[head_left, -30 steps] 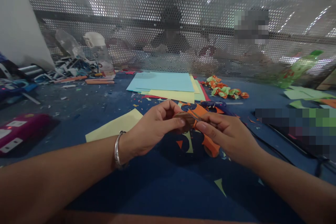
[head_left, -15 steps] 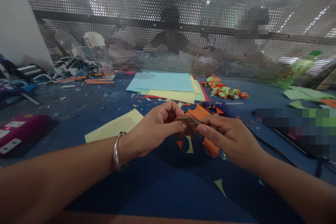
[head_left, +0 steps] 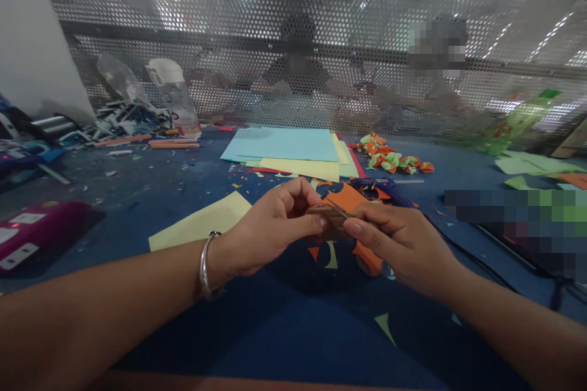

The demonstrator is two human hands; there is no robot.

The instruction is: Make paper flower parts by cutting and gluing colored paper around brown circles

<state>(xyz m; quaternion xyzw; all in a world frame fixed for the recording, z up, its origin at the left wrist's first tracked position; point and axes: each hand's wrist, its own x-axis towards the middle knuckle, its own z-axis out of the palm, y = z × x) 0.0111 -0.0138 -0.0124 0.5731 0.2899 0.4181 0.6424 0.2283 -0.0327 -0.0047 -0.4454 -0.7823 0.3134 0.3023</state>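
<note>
Brown paper piece [head_left: 326,218], small, sits mid-frame just above the blue worktop [head_left: 275,330], held between both hands.

Head view: L hand [head_left: 270,229], w/ metal bangle [head_left: 207,264] at the wrist, has its grip pinched on the piece's left end, thumb against fingertips. R hand [head_left: 403,241] grip is pinched on the right end, thumb on top. Orange cut-out paper [head_left: 351,197] lies right behind/under the piece; can't tell if they touch. Yellow sheet [head_left: 202,220] is near the L wrist. Light-blue sheet stack [head_left: 284,143] lies further back, w/ crumpled orange-green paper bits [head_left: 389,159] to its right. Clear plastic bottle [head_left: 177,95] is far left by the perforated screen [head_left: 321,43]. Magenta case [head_left: 36,229] is at the left edge.
</note>
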